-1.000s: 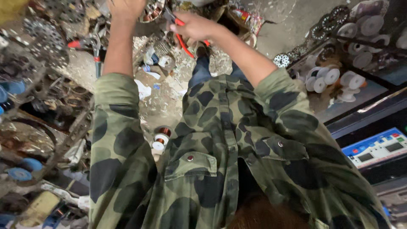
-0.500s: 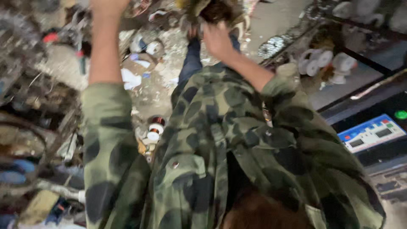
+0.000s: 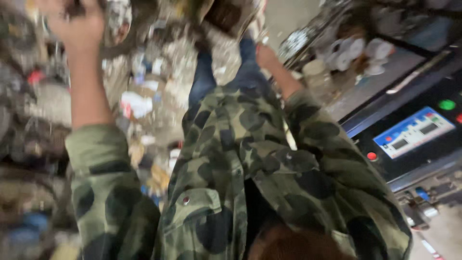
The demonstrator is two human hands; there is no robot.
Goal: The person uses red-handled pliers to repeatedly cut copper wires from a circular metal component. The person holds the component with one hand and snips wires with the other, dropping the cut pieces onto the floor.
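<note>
The view is blurred. My left hand point(image 3: 77, 26) is raised at the top left, fingers curled around a dark metal part at the edge of a scrap heap point(image 3: 33, 96). My right hand point(image 3: 265, 55) hangs lower, beside my jeans-clad leg point(image 3: 204, 77), closed in a fist. A trace of red shows at it, matching the red-handled pliers point(image 3: 258, 47) seen in it earlier. Both arms wear a green camouflage jacket point(image 3: 231, 159).
A dark machine with a blue control panel point(image 3: 414, 132), a green button point(image 3: 446, 104) and a red button point(image 3: 371, 156) stands at the right. White round parts point(image 3: 356, 48) lie on a shelf behind it. Scrap and litter point(image 3: 144, 106) cover the floor.
My right hand has dropped from the pile at the top down to beside my leg. My left hand stays raised. The view has swung right, bringing the control panel further in.
</note>
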